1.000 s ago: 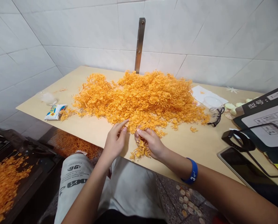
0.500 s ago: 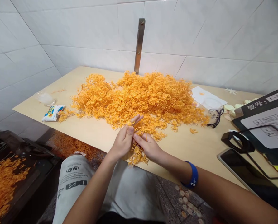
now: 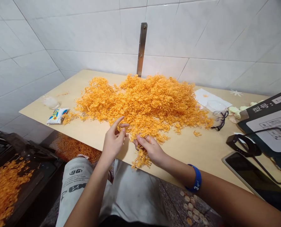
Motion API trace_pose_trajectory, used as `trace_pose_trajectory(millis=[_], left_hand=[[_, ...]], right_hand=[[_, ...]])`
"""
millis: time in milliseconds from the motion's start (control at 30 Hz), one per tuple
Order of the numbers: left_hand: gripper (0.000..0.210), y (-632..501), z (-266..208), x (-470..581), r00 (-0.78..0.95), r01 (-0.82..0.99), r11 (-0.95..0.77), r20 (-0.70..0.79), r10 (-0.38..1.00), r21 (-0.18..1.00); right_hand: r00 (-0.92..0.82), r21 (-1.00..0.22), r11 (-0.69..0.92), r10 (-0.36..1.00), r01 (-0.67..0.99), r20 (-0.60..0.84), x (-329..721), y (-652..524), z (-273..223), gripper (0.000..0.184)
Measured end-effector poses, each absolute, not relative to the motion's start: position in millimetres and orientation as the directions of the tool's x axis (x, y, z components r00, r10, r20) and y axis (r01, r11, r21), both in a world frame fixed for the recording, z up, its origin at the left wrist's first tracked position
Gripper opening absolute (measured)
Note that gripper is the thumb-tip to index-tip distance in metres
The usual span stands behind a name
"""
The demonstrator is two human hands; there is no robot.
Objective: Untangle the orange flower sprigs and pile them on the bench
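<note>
A large heap of orange plastic flower-shaped pieces (image 3: 154, 97) covers the middle of the table. Just in front of its near edge is my left hand (image 3: 115, 138), fingers apart, with nothing visible in it. My right hand (image 3: 148, 146), a blue band on its wrist, is closed on a small bunch of orange pieces (image 3: 141, 159) that hangs below its fingers over the table's front edge. The two hands are apart. The exact shape of the pieces inside my right fingers is hidden.
On the table's left lie a small snack packet (image 3: 57, 116) and a clear cup (image 3: 51, 102). Glasses (image 3: 220, 121), a phone (image 3: 244, 175), a black ring-shaped device (image 3: 241, 145) and a dark box (image 3: 268, 116) are on the right. More orange pieces (image 3: 5, 186) fill a dark container at lower left.
My left hand has come away from my right hand, moving left, and its fingers have spread. My right hand stays nearly in place with its bunch. The view has shifted slightly.
</note>
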State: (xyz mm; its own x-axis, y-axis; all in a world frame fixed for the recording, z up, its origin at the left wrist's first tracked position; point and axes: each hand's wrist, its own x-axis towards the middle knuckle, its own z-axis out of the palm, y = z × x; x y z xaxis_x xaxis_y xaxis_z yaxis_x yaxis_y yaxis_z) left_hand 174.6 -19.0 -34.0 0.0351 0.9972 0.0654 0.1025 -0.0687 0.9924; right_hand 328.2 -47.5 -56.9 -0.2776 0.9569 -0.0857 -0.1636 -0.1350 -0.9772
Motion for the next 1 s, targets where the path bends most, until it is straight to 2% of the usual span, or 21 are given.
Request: trace_pose_trajectory(millis=[233, 300, 400, 500, 600, 667, 733, 833, 933, 1000], left_hand=[[0.045, -23.9, -38.7, 184.8, 0.198, -0.165, 0.032, 0.002, 0.98, 0.986], [0.047, -25.5, -38.3, 189.4, 0.218, -0.163, 0.021, 0.015, 0.976, 0.986], [0.042, -27.4, -40.5, 196.8, 0.249, -0.052, -0.089, 0.099, 0.963, 0.995], [0.035, -25.7, -45.5, 201.9, 0.194, 0.023, -0.124, 0.117, 0.974, 0.992], [0.045, -20.1, -48.6, 201.8, 0.06, -0.158, 0.028, -0.019, 0.998, 0.987], [0.047, -15.9, -47.6, 199.9, 0.048, -0.254, 0.099, -0.09, 0.995, 0.962], [0.046, -12.5, -44.4, 198.2, 0.059, -0.264, 0.105, -0.093, 0.994, 0.959], [0.041, -9.1, -37.6, 196.6, -0.027, -0.179, 0.001, -0.005, 1.0, 0.984], [0.033, -6.7, -30.5, 196.0, -0.149, 0.081, -0.188, 0.198, 0.969, 0.979], [0.032, -5.3, -26.5, 196.7, -0.178, 0.213, -0.247, 0.286, 0.942, 0.945]], right_hand=[[-0.149, -0.967, -0.16, 0.98, -0.196, -0.132, 325.8, -43.3, -59.2, 0.046], [-0.138, -0.973, -0.139, 0.984, -0.185, -0.114, 325.1, -42.2, -60.7, 0.046], [-0.157, -0.976, -0.139, 0.981, -0.17, -0.113, 325.0, -40.9, -63.4, 0.05], [-0.181, -0.978, -0.126, 0.979, -0.166, -0.095, 326.7, -41.3, -65.7, 0.051], [-0.284, -0.989, -0.053, 0.959, -0.139, -0.012, 329.0, -43.2, -66.9, 0.049], [-0.359, -0.991, -0.015, 0.933, -0.129, 0.033, 330.0, -44.1, -67.3, 0.049], [-0.388, -0.99, 0.001, 0.92, -0.141, 0.056, 330.5, -44.2, -67.2, 0.048], [-0.41, -0.986, 0.014, 0.909, -0.167, 0.082, 330.5, -44.5, -66.1, 0.047], [-0.422, -0.987, 0.045, 0.9, -0.154, 0.107, 330.2, -46.2, -64.1, 0.048], [-0.403, -0.989, 0.076, 0.907, -0.126, 0.12, 329.9, -46.9, -62.9, 0.048]])
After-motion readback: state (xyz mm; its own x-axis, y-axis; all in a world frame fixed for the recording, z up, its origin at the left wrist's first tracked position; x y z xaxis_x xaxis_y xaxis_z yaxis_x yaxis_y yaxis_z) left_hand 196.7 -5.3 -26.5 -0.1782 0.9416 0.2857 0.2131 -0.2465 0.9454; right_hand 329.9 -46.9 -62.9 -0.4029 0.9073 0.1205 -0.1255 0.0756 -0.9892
